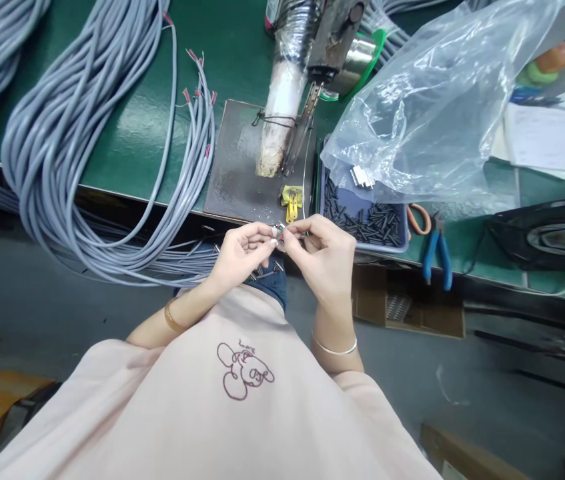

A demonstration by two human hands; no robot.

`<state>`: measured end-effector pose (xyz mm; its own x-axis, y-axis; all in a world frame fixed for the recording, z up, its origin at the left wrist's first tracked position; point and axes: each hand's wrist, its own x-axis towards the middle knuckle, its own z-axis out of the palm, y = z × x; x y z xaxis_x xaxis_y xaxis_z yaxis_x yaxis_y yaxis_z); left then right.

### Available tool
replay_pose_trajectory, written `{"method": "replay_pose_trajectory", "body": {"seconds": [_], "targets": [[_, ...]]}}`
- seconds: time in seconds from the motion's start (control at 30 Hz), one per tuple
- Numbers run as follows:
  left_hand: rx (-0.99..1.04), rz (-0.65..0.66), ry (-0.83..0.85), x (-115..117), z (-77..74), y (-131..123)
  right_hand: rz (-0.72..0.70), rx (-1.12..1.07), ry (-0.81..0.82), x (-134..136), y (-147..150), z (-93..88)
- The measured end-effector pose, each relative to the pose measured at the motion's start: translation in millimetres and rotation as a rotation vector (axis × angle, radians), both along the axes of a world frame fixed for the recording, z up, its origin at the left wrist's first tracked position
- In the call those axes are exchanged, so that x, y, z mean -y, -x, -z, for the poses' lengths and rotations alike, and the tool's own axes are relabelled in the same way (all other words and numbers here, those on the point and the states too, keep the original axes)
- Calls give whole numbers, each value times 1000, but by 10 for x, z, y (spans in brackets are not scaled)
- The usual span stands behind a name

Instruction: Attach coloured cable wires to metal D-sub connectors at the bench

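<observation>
My left hand (243, 253) and my right hand (323, 257) meet above my lap, just off the bench's front edge. Both are closed, thumb against fingers, pinching a small cable end with thin coloured wires (280, 231), green and red among them. Fingertips cover most of it, so its exact shape is hidden. Right behind the hands, a yellow clip-like piece (291, 203) sits at the front of a dark plate (237, 160). Over that plate a soldering iron (307, 113) is fixed beside a white wrapped tube (282, 93). Below the hands, several cable ends with metal tips (262, 270) lie on my lap.
Thick bundles of grey cable (87, 100) hang over the bench edge at left. To the right stand a blue tray (402, 230) of small black sleeves, a clear plastic bag (427, 113), blue-handled pliers (437, 253) and a black fan (557, 233). A solder spool (359, 63) is behind.
</observation>
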<state>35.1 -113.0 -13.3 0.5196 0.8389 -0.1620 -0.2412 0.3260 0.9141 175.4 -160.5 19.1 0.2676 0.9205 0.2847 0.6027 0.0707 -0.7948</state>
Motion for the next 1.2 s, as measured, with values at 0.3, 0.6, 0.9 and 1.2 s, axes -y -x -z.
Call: {"method": "replay_pose_trajectory", "body": {"seconds": [0.3,0.6,0.9,1.2], "targets": [[-9,-15,28,-29,51,-40,77,-248,79,-6,-78,158],[24,-72,-18,-20,87,-82,76,-393,140,-18,-106,185],[-3,-106,-20,-7,80,-86,91,-211,10,10,-14,255],[3,-79,-31,-14,49,-73,277,-337,-175,14,-193,283]]}}
